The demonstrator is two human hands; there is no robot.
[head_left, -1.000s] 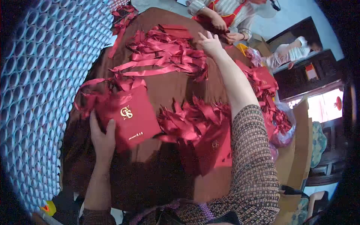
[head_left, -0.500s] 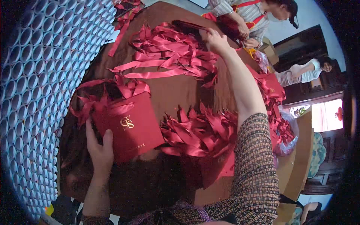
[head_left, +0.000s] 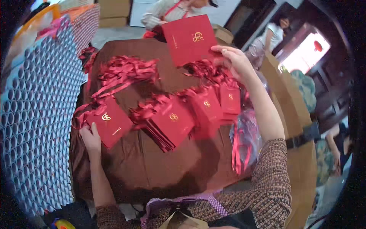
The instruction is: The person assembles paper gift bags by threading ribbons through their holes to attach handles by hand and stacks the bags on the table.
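My left hand point(head_left: 90, 139) is closed on the near-left edge of a red gift bag point(head_left: 116, 128) with a gold emblem and red ribbon handles, its thumb over the front face. Raised at the far side of the table, my right hand point(head_left: 237, 63) grips a red gift bag point(head_left: 187, 42) by its right edge, between thumb and fingers. That bag's printed face is turned toward me, with its emblem sideways. Between the hands lie overlapping stacks of red gift bags point(head_left: 179, 118), their ribbons toward the far left.
A heap of red ribbons point(head_left: 127, 72) lies on the brown cloth-covered table point(head_left: 164, 168). White tubes point(head_left: 36, 114) are stacked like a wall at left. On the right are a clear plastic bag with ribbons point(head_left: 246, 141) and cardboard point(head_left: 299, 168). A person point(head_left: 162, 17) works across the table.
The bag in my right hand, seen nearly edge-on before, now shows its broad face. My view has shifted, bringing more bag stacks in sight. My left hand stays on its bag.
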